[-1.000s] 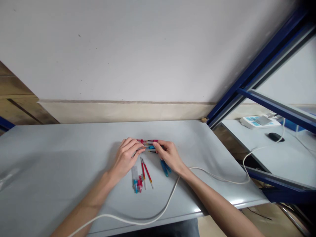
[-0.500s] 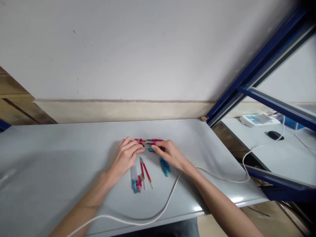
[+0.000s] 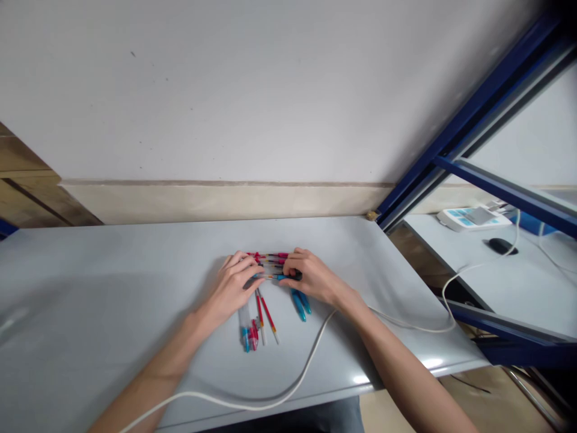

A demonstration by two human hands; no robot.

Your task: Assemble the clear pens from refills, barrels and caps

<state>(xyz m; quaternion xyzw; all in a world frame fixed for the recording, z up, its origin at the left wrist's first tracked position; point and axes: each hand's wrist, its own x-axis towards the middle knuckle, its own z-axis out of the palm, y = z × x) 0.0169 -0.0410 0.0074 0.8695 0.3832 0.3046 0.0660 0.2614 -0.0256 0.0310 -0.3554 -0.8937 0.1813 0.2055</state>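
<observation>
Between my two hands, a blue pen (image 3: 274, 277) lies level, its clear barrel toward the left and its blue part toward the right. My left hand (image 3: 235, 281) is closed on the left end, thumb and fingers pinching it. At the other end, my right hand (image 3: 314, 278) grips the blue part with curled fingers. Just behind are several red pens (image 3: 273, 260) in rows, partly covered by both hands. Two red ink refills (image 3: 267, 313) lie in front of my left hand, beside a clear tube (image 3: 244, 314) and small red pieces (image 3: 254, 334). Two blue pen caps (image 3: 300, 304) rest below my right hand.
A white cable (image 3: 311, 361) curves across the front of the grey table (image 3: 135, 288) and under my right forearm. A wall (image 3: 234, 201) stands behind. To the right, past a blue frame (image 3: 419, 150), another table holds a black mouse (image 3: 502, 246) and a white device (image 3: 473, 218).
My right hand has shifted slightly to the right, and its fingers have curled in more. The blue pen shows more of its length between the hands. The loose parts have stayed put.
</observation>
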